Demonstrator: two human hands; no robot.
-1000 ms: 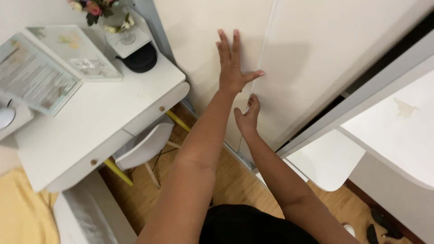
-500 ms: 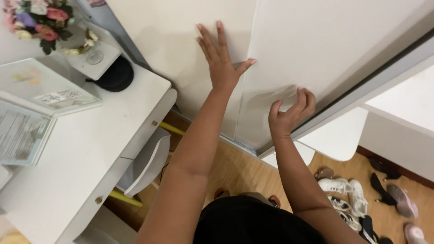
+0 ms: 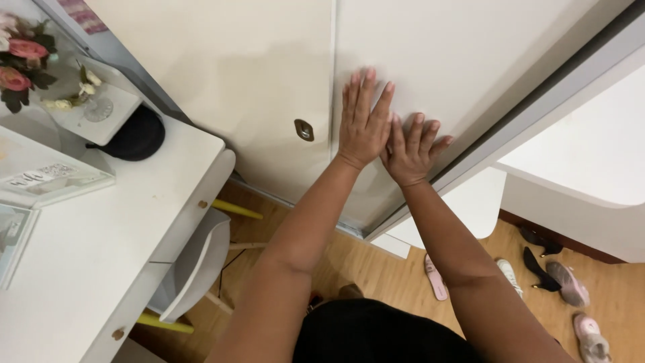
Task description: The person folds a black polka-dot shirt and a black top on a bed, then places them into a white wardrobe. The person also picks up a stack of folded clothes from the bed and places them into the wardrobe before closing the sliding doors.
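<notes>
A: Quick rundown, L to R?

B: Far left, white desk [image 3: 101, 255] w/ a flower bunch [image 3: 23, 64] at its back corner, a black round thing [image 3: 138, 134] by the back edge, framed papers [image 3: 47, 178] nearer the left edge. White chair [image 3: 195, 269] tucked under the front edge, yellow legs poking out.

A: Then the wardrobe?

B: Yep. Left door panel [image 3: 222, 87] has a small recessed metal pull [image 3: 304, 130] near its right edge. Right door panel [image 3: 457, 60] meets it at a vertical seam.

A: Hands?

B: Left hand [image 3: 363, 124] flat on the right door panel, just past the seam, fingers straight & together, pointing up. Right hand [image 3: 411, 149] beside it, thumbs side touching the left, fingers spread a bit. Both open palms, nothing gripped, pressed on the surface. Looks like palm friction is used since there's no handle on that panel near them; the pull sits on the other panel, left of the hands.

A: Anything in the way?

B: Grey frame rail [image 3: 537, 114] runs diagonally just right of the right hand; panel's right edge lies along it. Beyond it a white shelf unit [image 3: 578, 168]. On the wood floor [image 3: 396, 282] below right, scattered shoes [image 3: 564, 282], well apart from the door's bottom edge.
</notes>
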